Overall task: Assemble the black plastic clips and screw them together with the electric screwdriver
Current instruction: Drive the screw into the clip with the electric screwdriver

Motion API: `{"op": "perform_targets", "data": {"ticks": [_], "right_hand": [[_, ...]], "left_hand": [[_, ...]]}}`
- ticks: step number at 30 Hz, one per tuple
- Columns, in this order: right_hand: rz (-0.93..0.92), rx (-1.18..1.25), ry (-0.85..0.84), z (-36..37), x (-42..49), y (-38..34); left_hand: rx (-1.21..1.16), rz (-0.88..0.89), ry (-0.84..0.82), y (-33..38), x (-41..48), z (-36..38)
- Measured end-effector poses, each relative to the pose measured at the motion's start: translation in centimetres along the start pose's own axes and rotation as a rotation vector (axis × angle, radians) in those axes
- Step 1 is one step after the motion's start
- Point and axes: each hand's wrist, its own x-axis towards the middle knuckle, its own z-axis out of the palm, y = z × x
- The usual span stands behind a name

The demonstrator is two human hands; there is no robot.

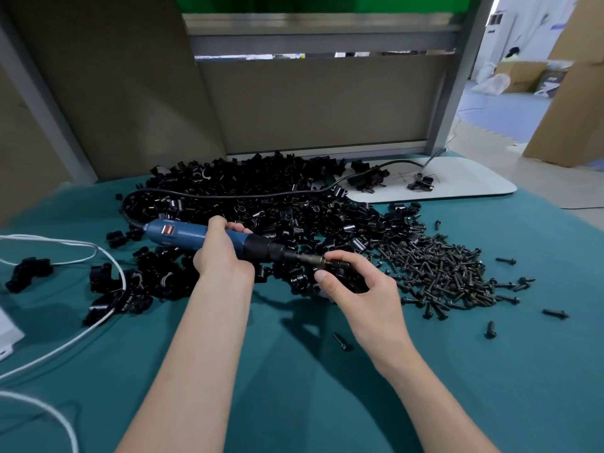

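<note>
My left hand (pixel 219 253) grips the blue electric screwdriver (pixel 183 235), held level with its black nose pointing right. The bit tip meets a dark screw (pixel 336 263) pinched between the thumb and fingers of my right hand (pixel 356 282). Whether a clip also sits in that hand I cannot tell. A big heap of black plastic clips (pixel 261 194) covers the green cloth behind both hands. To the right lies a pile of dark screws (pixel 441 273), with a few strays around it.
The screwdriver's black cable (pixel 228 192) loops over the clip heap toward the back right. White cables (pixel 81 325) and a white box edge lie at left. A white board (pixel 457 181) with a few assembled clips sits at the back right. Grey partition panels stand behind.
</note>
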Motion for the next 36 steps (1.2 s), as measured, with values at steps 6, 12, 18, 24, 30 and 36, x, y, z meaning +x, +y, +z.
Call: {"op": "perform_targets", "data": {"ticks": [6, 12, 18, 24, 30, 36], "right_hand": [[0.028, -0.051, -0.004, -0.2, 0.2, 0.3], [0.028, -0.059, 0.002, -0.2, 0.3, 0.5], [0.030, -0.055, -0.003, -0.2, 0.3, 0.5], [0.041, -0.068, -0.005, -0.3, 0.3, 0.5], [0.037, -0.063, 0.002, -0.3, 0.4, 0.6], [0.044, -0.070, 0.010, -0.2, 0.4, 0.6]], "left_hand": [[-0.008, -0.001, 0.009, -0.3, -0.3, 0.0], [-0.009, 0.014, 0.006, -0.5, -0.7, 0.1], [-0.007, 0.005, -0.007, -0.5, -0.7, 0.0], [-0.003, 0.005, 0.004, -0.6, -0.9, 0.1], [-0.008, 0.005, 0.027, -0.7, -1.1, 0.1], [-0.013, 0.003, 0.015, -0.7, -1.2, 0.1]]}}
